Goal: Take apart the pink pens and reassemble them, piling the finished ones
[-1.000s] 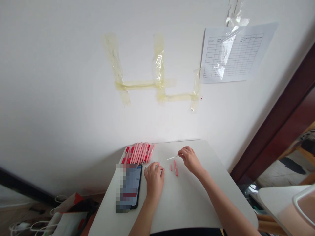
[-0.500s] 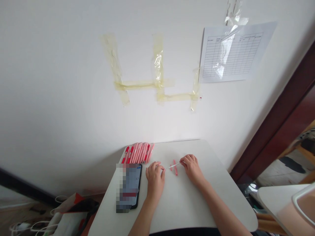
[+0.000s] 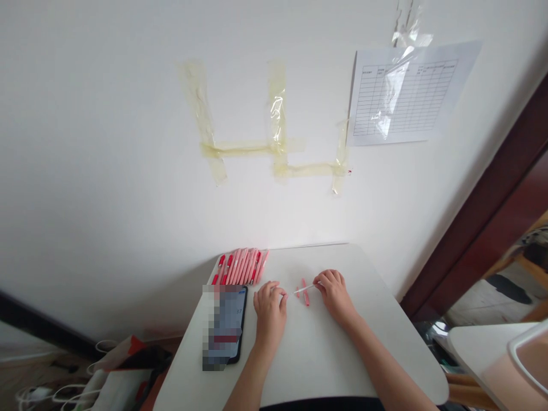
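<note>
My right hand (image 3: 334, 294) pinches a thin white pen refill (image 3: 305, 289) by its back end; the tip points left towards my other hand. With thumb and index finger together, my left hand (image 3: 270, 305) is closed just left of that tip. Whatever it holds is too small to make out. Under the refill lie a pink pen barrel (image 3: 306, 299) and a smaller pink pen piece (image 3: 298, 292) on the white table (image 3: 317, 365). Beyond my left hand, several pink and red pens (image 3: 243, 267) lie side by side.
A phone (image 3: 234, 328), partly blurred out, lies left of my left hand. The white wall (image 3: 299, 217) rises behind the table, with yellowed tape (image 3: 244, 148) and a printed sheet (image 3: 398, 97) stuck on it. Bags (image 3: 124, 371) are on the floor at the left.
Both hands and the refill stay almost where they were. The view has shifted very slightly.
</note>
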Demonstrator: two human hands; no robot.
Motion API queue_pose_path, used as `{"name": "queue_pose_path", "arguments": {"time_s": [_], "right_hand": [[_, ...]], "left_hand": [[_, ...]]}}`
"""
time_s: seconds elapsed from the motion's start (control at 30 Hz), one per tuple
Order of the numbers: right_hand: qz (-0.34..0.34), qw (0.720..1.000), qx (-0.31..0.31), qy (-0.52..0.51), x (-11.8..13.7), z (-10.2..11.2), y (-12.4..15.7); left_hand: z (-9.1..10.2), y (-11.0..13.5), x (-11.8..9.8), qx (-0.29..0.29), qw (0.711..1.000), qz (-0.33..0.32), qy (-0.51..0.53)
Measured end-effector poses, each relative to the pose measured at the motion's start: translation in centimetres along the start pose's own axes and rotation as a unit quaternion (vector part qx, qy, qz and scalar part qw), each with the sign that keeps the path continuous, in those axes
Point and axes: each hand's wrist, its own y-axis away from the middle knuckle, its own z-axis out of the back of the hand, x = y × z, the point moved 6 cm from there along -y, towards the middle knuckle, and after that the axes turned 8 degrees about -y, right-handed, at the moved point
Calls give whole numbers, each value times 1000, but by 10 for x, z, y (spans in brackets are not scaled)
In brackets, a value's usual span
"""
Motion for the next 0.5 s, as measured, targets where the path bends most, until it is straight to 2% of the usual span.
{"name": "queue_pose_path", "arguments": {"time_s": [0.33, 0.5], "right_hand": [[2, 1000, 11, 10, 7, 3, -2], [2, 1000, 13, 10, 10, 4, -2]], "left_hand": [[1, 0, -2, 12, 1000, -2, 5], [-2, 0, -1, 37, 999, 4, 18]]}}
